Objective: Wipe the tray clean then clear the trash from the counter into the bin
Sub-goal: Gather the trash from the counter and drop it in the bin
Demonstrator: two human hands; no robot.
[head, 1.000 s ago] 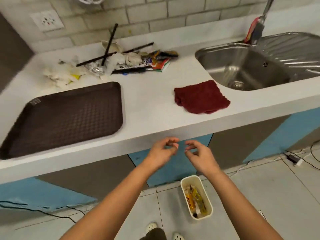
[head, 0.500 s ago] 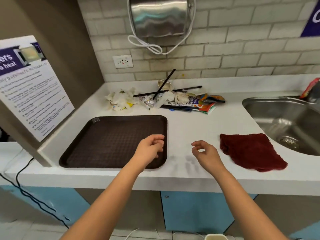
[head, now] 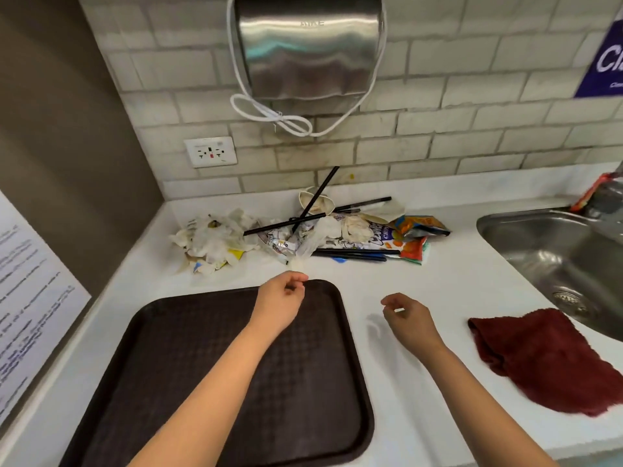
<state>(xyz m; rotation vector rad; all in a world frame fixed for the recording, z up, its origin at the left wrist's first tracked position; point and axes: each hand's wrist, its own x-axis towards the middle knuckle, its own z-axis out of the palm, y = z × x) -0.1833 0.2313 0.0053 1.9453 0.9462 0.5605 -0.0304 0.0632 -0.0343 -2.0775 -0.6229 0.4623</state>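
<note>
A: Where is the tray?

B: The dark brown plastic tray (head: 188, 382) lies flat on the white counter (head: 404, 278), filling the lower left of the frame. Its textured surface looks bare.

A: And the hands?

B: The left hand (head: 279, 305) hangs over the tray's upper right corner, fingers loosely curled, nothing in it. The right hand (head: 409, 321) is lower centre, over bare counter between the tray and the cloth, fingers also loosely curled and empty. I can't tell whether either one touches the surface below it.

A: Which cloth?

B: A dark red terry cloth (head: 546, 360), rumpled, lies at the lower right of the frame, just beside the rim of the steel sink (head: 553, 254) at the right edge.

A: The trash?

B: It is piled at centre frame, against the tiled wall. On the left of the pile are crumpled tissues (head: 212, 239). In the middle there is a crushed paper cup (head: 315, 202) with black straws (head: 317, 217) crossing over it, one leaning up on the wall. To the right are snack wrappers (head: 408, 237), orange and white, with more black sticks lying under them. The pile sits apart from the tray, above the left hand.

A: Anything on the wall?

B: A steel hand dryer (head: 308, 48) is at top centre with its white cord (head: 269, 112) looped and tied beneath it. A white socket (head: 209, 152) sits lower left of it, and a printed notice (head: 27, 305) is at the left edge.
</note>
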